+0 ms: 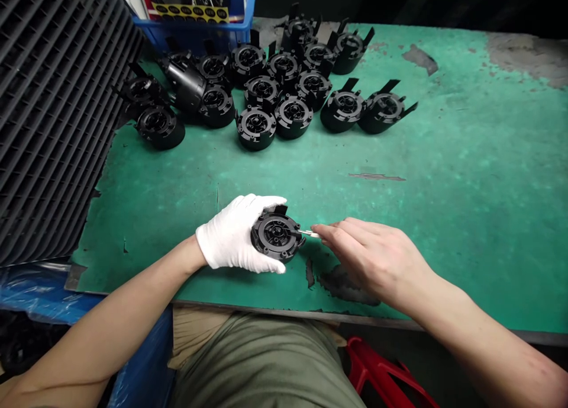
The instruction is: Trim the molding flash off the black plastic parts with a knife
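Note:
My left hand [239,236], in a white glove, is wrapped around a round black plastic housing [276,235] near the front edge of the table. The housing has concentric rings, a recessed centre and an upright tab at the back; its ringed face is turned up toward me. My bare right hand [368,251] is closed on a slim, pale tool [309,233] with a thin tip. That tip is at the right side of the housing's face. The fingers hide most of the tool, so its exact kind does not show.
Several similar black housings [256,127] stand grouped across the back of the green table [465,177], one lying on its side [189,82]. A blue bin [195,32] with parts and yellow labels is behind them. Ribbed black panels [57,112] rise at left; something red [377,372] is below the table.

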`<state>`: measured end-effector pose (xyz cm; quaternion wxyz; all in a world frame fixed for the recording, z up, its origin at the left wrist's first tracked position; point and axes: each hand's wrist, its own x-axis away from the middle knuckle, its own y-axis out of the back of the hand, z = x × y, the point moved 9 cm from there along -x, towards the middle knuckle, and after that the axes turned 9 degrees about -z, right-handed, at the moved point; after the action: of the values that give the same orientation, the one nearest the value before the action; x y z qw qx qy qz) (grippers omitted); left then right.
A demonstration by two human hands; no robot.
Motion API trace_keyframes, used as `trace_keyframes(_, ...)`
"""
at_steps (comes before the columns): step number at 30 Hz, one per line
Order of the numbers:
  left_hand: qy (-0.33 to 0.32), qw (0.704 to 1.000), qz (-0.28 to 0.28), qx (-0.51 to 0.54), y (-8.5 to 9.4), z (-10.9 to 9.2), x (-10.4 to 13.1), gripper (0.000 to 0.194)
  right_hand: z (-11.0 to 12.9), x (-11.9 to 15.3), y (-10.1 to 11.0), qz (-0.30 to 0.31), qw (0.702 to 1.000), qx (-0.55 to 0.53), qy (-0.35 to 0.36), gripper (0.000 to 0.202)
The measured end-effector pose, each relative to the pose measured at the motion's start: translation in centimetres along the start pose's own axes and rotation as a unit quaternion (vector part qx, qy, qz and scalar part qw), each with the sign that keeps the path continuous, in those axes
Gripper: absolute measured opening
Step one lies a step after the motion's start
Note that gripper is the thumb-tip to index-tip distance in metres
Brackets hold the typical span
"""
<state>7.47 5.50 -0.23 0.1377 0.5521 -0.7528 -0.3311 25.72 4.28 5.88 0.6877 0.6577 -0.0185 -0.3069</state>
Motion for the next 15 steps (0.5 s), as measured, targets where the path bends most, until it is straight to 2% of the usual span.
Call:
trace_keyframes(4,-0.004,1.0,0.001,-0.001,0.0,-0.2,0.0,0.115,0.2,-0.3,-0.2,0.011,1.0,-0.007,0.021,0.019)
trace_keyframes(9,-0.023,1.0,0.001,-0.01,0.0,-0.5,0.0,0.112,-0.5,-0.3,-1.0,0.051,0.997,-0.049,-0.012,0.015)
trace_keyframes(15,-0.038,0.999,0.015,-0.018,-0.3,-0.6,0.1,0.112,-1.2,-0.8,-1.6,0.089,0.994,-0.054,-0.026,0.028)
